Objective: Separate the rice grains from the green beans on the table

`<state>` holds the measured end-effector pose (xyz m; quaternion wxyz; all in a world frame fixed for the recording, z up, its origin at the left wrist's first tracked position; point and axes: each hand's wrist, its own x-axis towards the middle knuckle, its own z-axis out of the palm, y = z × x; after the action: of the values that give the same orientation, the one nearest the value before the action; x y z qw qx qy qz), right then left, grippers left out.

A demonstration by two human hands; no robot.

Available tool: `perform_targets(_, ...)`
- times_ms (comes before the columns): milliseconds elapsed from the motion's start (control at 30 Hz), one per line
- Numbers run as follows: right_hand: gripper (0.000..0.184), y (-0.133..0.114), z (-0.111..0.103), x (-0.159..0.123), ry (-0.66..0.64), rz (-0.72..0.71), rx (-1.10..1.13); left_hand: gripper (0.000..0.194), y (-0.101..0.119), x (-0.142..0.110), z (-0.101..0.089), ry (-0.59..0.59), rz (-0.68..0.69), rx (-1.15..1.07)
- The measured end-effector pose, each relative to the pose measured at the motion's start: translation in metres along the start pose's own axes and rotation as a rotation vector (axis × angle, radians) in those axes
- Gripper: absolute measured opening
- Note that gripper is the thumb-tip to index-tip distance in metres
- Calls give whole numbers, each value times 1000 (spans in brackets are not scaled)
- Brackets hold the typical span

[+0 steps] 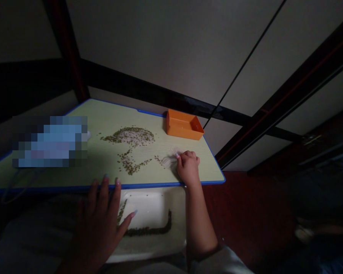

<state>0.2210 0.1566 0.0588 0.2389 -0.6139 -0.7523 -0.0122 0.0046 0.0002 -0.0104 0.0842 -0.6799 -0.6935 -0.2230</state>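
My right hand [188, 167] rests on the pale yellow tabletop [208, 169], its fingers curled together beside a thin streak of whitish grains [168, 161]. Whether something small is pinched there is hidden. A mixed heap of green and whitish grains or beans [134, 136] lies farther back on the table. Closer to the front edge is a smaller scatter of mostly green grains [130, 165]. My left hand [103, 213] is open with fingers spread, at the table's front edge and over the left part of a white basin [178, 243]. Dark green grains [148, 231] line the basin's bottom edges.
An orange open box [181, 133] stands at the table's back right, with a few specks inside. On the left lies a pixelated bluish object [51, 142] with a thin cord near it. Wall panels [160, 49] rise behind the table; dark red floor [240, 213] is at right.
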Motion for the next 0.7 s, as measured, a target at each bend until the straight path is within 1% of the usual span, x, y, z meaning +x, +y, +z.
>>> perform_targets(267, 28, -1, -2, -1, 2, -22, 8, 72, 1, 2, -1, 23, 17, 6)
perform_targets(500, 28, 0, 0, -2, -5, -55, 28, 75, -1, 0, 1, 30, 23, 15)
perform_targets(700, 27, 6, 0, -1, -3, -14, 20, 79, 0, 1, 0, 21, 27, 24)
